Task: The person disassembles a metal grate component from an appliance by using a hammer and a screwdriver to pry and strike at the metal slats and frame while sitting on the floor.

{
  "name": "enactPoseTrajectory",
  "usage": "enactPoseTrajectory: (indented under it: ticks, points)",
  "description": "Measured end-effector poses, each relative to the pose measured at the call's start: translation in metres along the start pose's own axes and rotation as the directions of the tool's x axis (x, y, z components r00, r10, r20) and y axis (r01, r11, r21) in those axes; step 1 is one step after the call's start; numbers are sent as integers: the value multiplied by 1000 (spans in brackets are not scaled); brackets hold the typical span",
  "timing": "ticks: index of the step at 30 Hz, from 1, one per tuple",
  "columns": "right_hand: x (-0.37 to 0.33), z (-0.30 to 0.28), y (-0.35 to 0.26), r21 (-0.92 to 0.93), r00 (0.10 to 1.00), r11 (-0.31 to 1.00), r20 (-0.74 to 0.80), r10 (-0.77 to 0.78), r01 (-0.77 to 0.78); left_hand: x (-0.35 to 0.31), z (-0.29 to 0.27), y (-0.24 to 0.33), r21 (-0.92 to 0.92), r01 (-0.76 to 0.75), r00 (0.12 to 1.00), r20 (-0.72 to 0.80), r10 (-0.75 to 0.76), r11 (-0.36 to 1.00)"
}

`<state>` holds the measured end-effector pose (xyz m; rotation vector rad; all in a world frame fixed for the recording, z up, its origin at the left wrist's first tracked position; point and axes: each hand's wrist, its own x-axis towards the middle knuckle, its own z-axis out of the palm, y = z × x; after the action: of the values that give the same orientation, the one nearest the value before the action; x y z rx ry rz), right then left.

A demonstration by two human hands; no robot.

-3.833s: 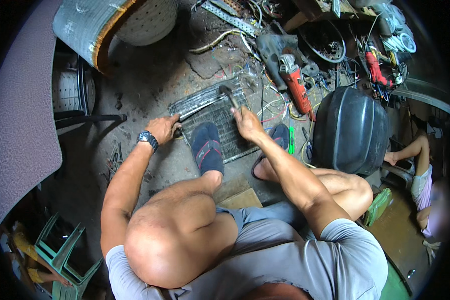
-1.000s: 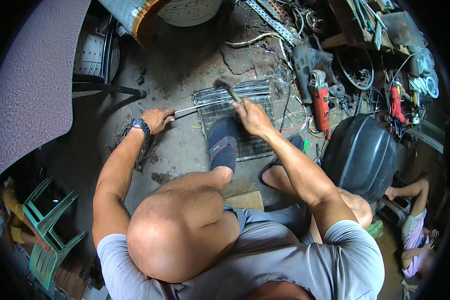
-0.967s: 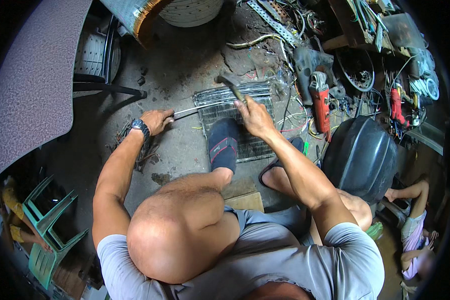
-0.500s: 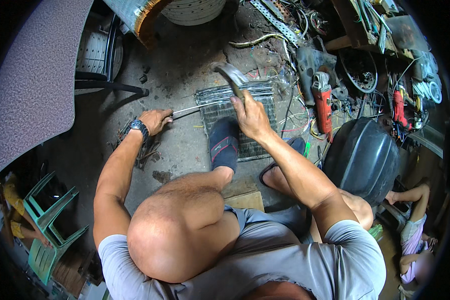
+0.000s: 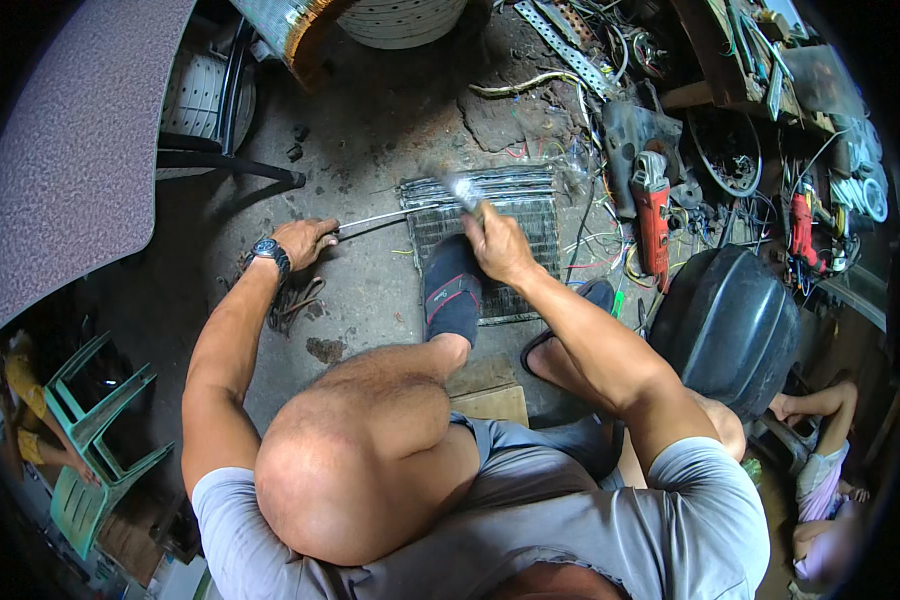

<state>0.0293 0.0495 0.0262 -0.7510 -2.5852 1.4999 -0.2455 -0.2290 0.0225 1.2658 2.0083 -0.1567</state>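
1. A workshop's grey, stained concrete floor spreads out ahead of both hands, scattered with scraps, cords and tools.
2. The left hand is closed on the near end of a thin pale rod, thumb and fingers together; a dark watch circles its wrist.
3. The rod runs from that hand to the right, and its other end lies over the upper part of a dark ribbed panel.
4. The right hand is wrapped around the handle of a hammer. The head, just ahead and to the left of that hand, is blurred; I cannot tell whether it touches the rod.
5. The panel lies flat on the floor beneath the right hand. Just left of and below this hand, the left slipper overlaps the panel; the right slipper is near its right edge.
6. Just below the left hand sits a small heap of dark scrap.
7. To the right of the right hand are loose wires, then a red grinder, then a big black case lower down and a red drill farther off.
8. Well to the left of the left hand are a speckled tabletop and, lower, a green chair.
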Motion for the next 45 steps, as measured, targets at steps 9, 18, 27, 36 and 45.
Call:
enactPoseTrajectory:
  ticks: [9, 18, 27, 36, 45]
  points:
    - [12, -15, -20, -57, 990, 998, 133, 41, -34, -12, 8, -15, -4, -25, 999, -40, 25, 1000]
    - [28, -13, -19, -240, 943, 971, 321, 84, -4, -14, 4, -17, 5, -13, 1000, 5, 13, 1000]
    - [45, -2, 14, -382, 901, 924, 394, 180, -17, -8, 10, -30, -12, -12, 1000, -25, 12, 1000]
    - [30, 4, 1, -321, 950, 945, 309, 46, 59, -5, -2, -19, 25, 14, 1000, 17, -14, 1000]
    - [21, 6, -11, -173, 981, 980, 184, -65, 97, -3, 7, -38, -4, -22, 1000, -22, 22, 1000]
